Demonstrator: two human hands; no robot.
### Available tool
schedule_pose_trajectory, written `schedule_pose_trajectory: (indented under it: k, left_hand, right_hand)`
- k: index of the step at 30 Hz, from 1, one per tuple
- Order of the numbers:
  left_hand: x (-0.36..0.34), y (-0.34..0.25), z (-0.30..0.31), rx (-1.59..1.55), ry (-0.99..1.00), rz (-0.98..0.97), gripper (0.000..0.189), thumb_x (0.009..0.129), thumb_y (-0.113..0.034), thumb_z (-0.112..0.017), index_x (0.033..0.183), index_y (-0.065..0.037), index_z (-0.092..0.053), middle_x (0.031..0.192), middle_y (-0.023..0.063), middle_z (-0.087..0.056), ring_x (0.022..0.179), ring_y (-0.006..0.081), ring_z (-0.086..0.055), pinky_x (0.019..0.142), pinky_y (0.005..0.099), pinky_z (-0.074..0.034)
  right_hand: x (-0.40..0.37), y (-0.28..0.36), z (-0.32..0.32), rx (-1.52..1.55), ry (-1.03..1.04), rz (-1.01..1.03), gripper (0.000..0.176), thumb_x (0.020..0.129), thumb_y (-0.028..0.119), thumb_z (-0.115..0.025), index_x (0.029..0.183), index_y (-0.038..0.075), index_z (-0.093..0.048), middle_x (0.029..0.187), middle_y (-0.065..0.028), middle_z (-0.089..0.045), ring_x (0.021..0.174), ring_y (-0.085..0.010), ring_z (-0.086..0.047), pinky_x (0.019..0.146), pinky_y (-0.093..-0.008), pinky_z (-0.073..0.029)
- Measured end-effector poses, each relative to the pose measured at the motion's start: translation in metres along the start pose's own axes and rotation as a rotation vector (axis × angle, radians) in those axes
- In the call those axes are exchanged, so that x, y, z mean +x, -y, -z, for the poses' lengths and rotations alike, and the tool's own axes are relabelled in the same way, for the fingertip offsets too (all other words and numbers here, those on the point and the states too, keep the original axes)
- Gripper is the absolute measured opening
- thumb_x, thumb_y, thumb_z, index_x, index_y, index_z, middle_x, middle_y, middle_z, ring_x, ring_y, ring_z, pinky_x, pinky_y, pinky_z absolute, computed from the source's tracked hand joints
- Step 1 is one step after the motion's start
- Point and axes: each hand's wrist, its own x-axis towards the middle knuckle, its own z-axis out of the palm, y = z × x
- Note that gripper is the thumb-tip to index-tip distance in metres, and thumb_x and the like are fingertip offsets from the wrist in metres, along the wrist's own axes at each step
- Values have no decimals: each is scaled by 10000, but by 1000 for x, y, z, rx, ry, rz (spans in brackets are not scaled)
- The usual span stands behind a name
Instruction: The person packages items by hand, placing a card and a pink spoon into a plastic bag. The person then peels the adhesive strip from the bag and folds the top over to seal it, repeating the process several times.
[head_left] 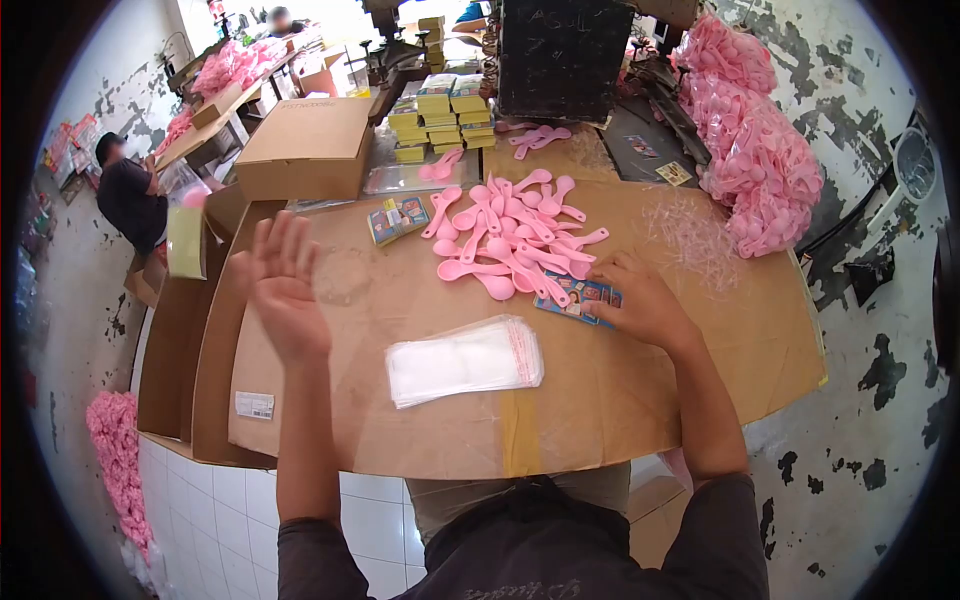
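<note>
My left hand (pixel 283 285) is raised over the left side of the cardboard-topped table, fingers apart and nothing in it. Left of it, a yellow card in a clear bag (pixel 188 242) hangs in the air above an open carton (pixel 185 370), apart from the hand. My right hand (pixel 640 305) grips a blue printed card (pixel 578 297) at the near right edge of a heap of pink plastic spoons (pixel 515 228). A stack of clear plastic bags (pixel 465 362) lies in front of me. Another small pile of printed cards (pixel 397 220) sits left of the spoons.
Stacked card bundles (pixel 440 105) and a closed cardboard box (pixel 305 145) stand at the back, beside a black machine (pixel 563 60). Large bags of pink spoons (pixel 755 150) rise at the right, near clear plastic strips (pixel 690 240). Another person (pixel 130 195) is at far left.
</note>
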Motion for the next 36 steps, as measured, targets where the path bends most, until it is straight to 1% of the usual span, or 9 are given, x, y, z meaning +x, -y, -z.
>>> schedule_pose_trajectory:
  k: [5, 9, 16, 20, 23, 25, 28, 32, 36]
  left_hand:
    - [-52, 48, -17, 969, 785, 6, 455, 838, -137, -829, 1266, -76, -689, 1099, 62, -695, 989, 182, -650, 867, 338, -507]
    - [-74, 72, -17, 1136, 1042, -166, 288, 822, -168, -831, 1076, -57, -752, 1012, 81, -674, 921, 242, -645, 847, 362, -519]
    - [-77, 75, -20, 962, 819, 208, 186, 835, -164, -815, 972, -62, -741, 881, 81, -695, 814, 248, -661, 774, 361, -525]
    - [-71, 69, -20, 1132, 923, 86, 173, 868, -106, -792, 1013, -32, -732, 991, 102, -742, 864, 224, -710, 831, 343, -550]
    - [-71, 73, -17, 1023, 919, -111, 150, 885, -102, -785, 994, -27, -713, 973, 92, -757, 885, 192, -721, 817, 343, -557]
    - [-71, 77, -19, 808, 844, -120, 140, 911, -105, -777, 995, -28, -695, 946, 80, -765, 897, 168, -726, 793, 324, -559]
    - [-69, 66, -20, 460, 700, 498, 146, 968, -120, -740, 1043, -28, -656, 936, 62, -767, 907, 132, -723, 758, 264, -519]
    - [-68, 57, -22, 399, 691, 603, 239, 972, -103, -740, 1155, -14, -615, 970, 90, -777, 868, 107, -726, 721, 226, -520]
    - [-81, 60, -28, 432, 708, 609, 324, 954, -80, -752, 1226, -9, -592, 995, 121, -786, 862, 130, -750, 696, 233, -548]
  right_hand:
    - [5, -6, -12, 119, -34, -76, 429, 818, 178, -815, 1204, 28, -702, 1150, -127, -661, 1102, -303, -625, 960, -399, -494]
    - [11, -9, -13, 274, -55, -243, 402, 818, 130, -809, 1193, 26, -709, 1087, -129, -677, 999, -259, -661, 859, -363, -518]
    - [7, -6, -8, 50, -341, -117, 219, 907, 75, -689, 1117, 15, -708, 997, -134, -669, 882, -264, -663, 788, -383, -528]
    - [6, 10, 0, 86, -526, 11, 194, 908, 68, -666, 1088, 4, -701, 951, -142, -671, 850, -285, -670, 763, -398, -530]
    - [-1, 20, -22, 885, -201, -100, 204, 893, 68, -679, 1080, -11, -696, 910, -151, -667, 817, -294, -657, 743, -390, -524]
    - [0, 36, -25, 553, -23, 46, 209, 894, 71, -686, 1083, -19, -695, 900, -136, -673, 795, -257, -654, 737, -362, -522]
    - [-2, 33, -38, 342, -11, 139, 220, 901, 83, -699, 1094, -22, -695, 897, -107, -680, 765, -186, -649, 729, -321, -518]
    - [0, 41, -29, 489, -119, -45, 194, 923, 77, -700, 1098, -7, -705, 908, -61, -691, 753, -113, -649, 719, -287, -515]
    - [2, 50, -40, 1033, -286, -140, 148, 950, 54, -690, 1092, 23, -717, 939, -38, -706, 765, -102, -642, 694, -278, -513]
